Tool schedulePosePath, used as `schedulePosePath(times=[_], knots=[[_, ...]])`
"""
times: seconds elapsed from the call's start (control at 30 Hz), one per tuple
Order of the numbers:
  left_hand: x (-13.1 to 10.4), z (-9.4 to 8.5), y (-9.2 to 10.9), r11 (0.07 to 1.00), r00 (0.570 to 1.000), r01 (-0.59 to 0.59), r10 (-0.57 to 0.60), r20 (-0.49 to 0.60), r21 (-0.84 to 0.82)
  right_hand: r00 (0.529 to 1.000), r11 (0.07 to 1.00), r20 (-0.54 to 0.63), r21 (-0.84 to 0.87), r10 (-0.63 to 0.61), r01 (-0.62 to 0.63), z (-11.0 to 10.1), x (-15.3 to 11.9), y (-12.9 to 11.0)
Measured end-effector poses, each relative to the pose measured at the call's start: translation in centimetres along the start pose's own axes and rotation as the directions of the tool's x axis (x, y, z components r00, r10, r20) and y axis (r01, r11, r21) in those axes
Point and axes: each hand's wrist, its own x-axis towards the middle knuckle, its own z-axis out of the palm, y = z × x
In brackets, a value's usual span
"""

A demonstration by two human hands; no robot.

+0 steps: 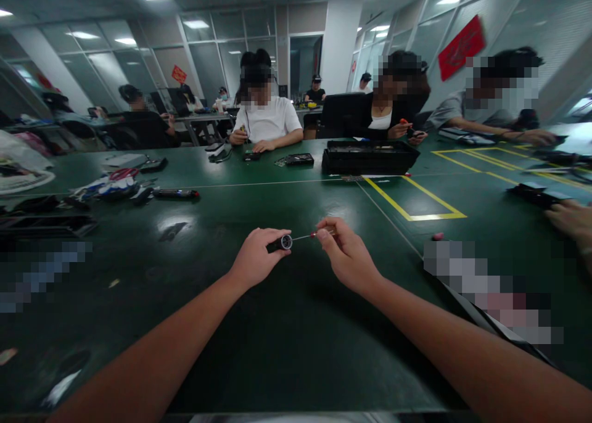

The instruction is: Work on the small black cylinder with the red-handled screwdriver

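My left hand is closed around a short black cylinder, its round end with a pale rim facing right. Inside that end are small details I cannot make out. My right hand pinches a thin screwdriver with a red part near its handle. The metal shaft points left, and its tip is at the rim of the cylinder; whether it touches cannot be told. Both hands are held over the green table, and the fingers of the right hand cover most of the handle.
A long black housing stands across the table, near yellow tape markings. A black pen-like tool and tangled cables lie to the left. Co-workers sit opposite; another person's hand reaches in at right.
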Motion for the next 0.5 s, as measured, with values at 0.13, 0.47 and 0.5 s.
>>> schedulePosePath(times=[0.13, 0.47, 0.5], knots=[[0.1, -0.1, 0.1, 1.0, 1.0, 0.009, -0.009, -0.002, 0.008, 1.0, 0.998, -0.008, -0.057, -0.02, 0.019, -0.1, -0.1, -0.2], [0.1, -0.2, -0.1, 0.997, 0.996, -0.079, 0.078, -0.048, -0.017, 0.969, 0.892, -0.112, 0.424, 0.22, -0.154, 0.7, 0.7, 0.9], [0.2, -0.3, -0.2, 0.995, 0.993, -0.1, 0.099, -0.06, -0.007, 0.944, 0.814, -0.103, 0.541, 0.315, -0.212, 0.8, 1.0, 1.2]])
